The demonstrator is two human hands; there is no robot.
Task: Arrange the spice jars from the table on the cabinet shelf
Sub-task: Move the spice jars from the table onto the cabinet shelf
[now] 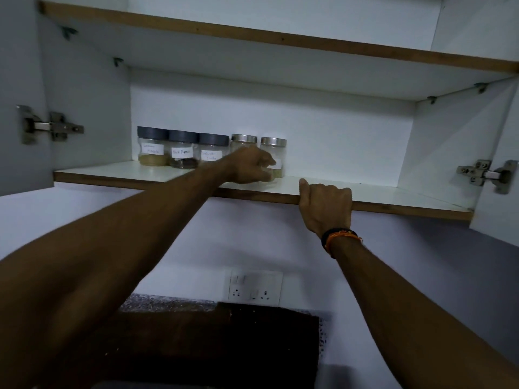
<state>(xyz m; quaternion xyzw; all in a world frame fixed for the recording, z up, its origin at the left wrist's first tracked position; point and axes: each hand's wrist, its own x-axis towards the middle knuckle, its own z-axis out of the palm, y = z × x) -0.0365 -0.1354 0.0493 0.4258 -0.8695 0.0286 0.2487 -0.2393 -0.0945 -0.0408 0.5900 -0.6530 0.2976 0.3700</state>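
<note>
Left hand (252, 167): fingers curled at steel-lidded jar (273, 157), grip unclear; nudge it flush with the row
Right hand (325, 203): fingers hooked over shelf edge (393, 206); keep steadying

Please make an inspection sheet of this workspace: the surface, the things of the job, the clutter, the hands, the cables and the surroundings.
Surface: white lower cabinet shelf, brown front edge.
Job's things: five spice jars in a row at the back left; three dark-lidded jars, two silver-lidded jars.
Clutter: nothing seen.
Hands: left hand at the silver-lidded jars, blurred, grip unclear; right hand holds the shelf edge, fingers curled over it.
Cables: nothing seen.
Surroundings: upper shelf, door hinges on both sides, wall socket plate below.
</note>
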